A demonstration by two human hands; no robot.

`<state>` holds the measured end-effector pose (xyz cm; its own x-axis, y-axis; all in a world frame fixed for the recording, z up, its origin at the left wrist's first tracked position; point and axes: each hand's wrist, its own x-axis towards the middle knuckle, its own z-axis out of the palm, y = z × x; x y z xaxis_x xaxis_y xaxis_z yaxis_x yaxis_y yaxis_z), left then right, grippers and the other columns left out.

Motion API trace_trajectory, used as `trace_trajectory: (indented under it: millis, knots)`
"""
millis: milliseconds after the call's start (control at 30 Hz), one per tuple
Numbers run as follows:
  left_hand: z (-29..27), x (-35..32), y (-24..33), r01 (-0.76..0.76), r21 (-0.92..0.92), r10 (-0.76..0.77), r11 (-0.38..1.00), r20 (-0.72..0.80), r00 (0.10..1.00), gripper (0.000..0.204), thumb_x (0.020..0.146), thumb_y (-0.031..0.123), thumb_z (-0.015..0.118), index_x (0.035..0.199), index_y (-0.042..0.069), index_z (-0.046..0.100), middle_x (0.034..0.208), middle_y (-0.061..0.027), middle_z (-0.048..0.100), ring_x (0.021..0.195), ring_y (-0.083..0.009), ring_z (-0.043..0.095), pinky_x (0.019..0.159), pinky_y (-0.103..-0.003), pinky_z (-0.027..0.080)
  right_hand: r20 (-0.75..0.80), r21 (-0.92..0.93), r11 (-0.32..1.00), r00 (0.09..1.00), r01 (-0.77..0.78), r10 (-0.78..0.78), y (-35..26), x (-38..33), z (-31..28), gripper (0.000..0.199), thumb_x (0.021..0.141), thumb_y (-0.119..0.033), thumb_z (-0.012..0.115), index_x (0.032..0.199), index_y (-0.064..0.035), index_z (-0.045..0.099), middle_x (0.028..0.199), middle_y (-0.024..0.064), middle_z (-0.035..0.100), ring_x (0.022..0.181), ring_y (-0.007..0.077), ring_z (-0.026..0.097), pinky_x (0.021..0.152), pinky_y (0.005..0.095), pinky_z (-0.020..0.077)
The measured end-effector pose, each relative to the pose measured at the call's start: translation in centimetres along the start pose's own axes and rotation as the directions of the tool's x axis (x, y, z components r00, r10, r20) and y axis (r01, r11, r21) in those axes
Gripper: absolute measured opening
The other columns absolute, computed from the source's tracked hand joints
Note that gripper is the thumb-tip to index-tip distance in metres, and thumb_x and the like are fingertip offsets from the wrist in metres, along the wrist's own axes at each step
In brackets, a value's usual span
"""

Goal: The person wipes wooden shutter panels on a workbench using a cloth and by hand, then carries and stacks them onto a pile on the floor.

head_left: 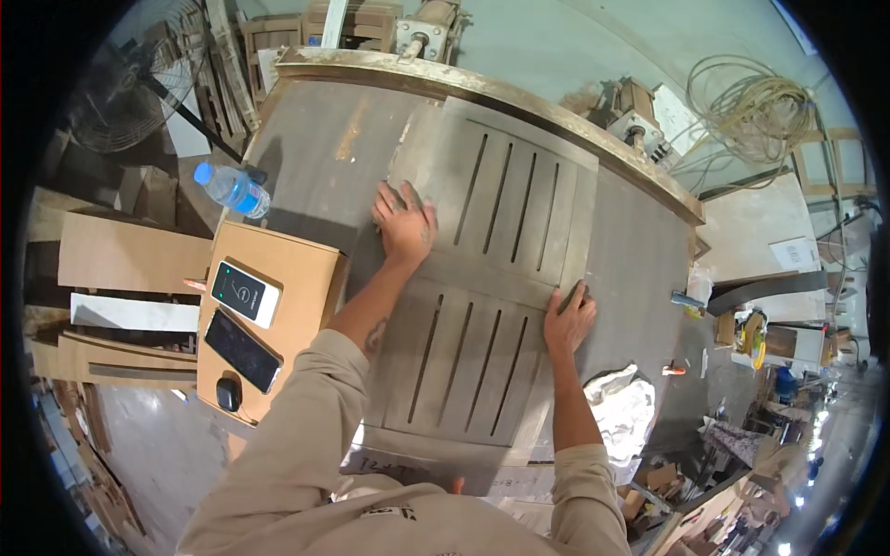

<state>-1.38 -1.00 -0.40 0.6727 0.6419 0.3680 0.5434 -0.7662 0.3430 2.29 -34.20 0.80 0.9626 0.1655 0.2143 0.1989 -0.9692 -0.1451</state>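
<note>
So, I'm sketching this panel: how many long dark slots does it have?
8. Four far slots stand side by side in the half of the panel farther from the person; four near slots in the nearer half. None appears hidden.

The head fisheye looks down at the slotted panel point(487, 270) from seemingly close by.

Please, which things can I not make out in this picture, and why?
In the head view:
Underside of the slotted panel: hidden by the panel itself.
Palm of the left grip: hidden by the back of the hand.
Inside of the tan box: hidden by its top.
Part of the crumpled white material: hidden by the right forearm.
Distant clutter at lower right: too small and blurred.
</note>
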Motion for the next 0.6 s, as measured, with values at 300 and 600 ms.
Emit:
trace_trajectory:
  millis: [300,600]
  knots:
    - [-0.1,-0.2,-2.0,0.113,-0.454,-0.139,0.884,-0.023,0.99,0.042,0.094,0.03,0.052,0.123,-0.002,0.054,0.13,-0.0274,0.046,0.107,-0.0424,0.051,0.095,-0.045,0.037,0.015,-0.024,1.0,1.0,-0.01,0.01,0.0,-0.2,-0.3,0.06,0.094,-0.039,0.048,0.139,-0.0021,0.038,0.14,0.0192,0.041,0.122,0.0333,0.043,0.101,0.0472,0.0321]
    - [-0.4,-0.5,-0.2,-0.029,0.123,0.028,0.992,0.008,1.0,0.076,0.087,0.058,0.05,0.139,0.002,0.039,0.135,-0.0345,0.036,0.123,-0.0468,0.037,0.097,-0.056,0.031,0.092,0.009,1.0,0.996,0.004,-0.005,-0.4,0.0,-0.2,0.065,0.095,-0.044,0.044,0.142,-0.0011,0.032,0.147,0.021,0.032,0.136,0.0334,0.03,0.111,0.0504,0.0214]
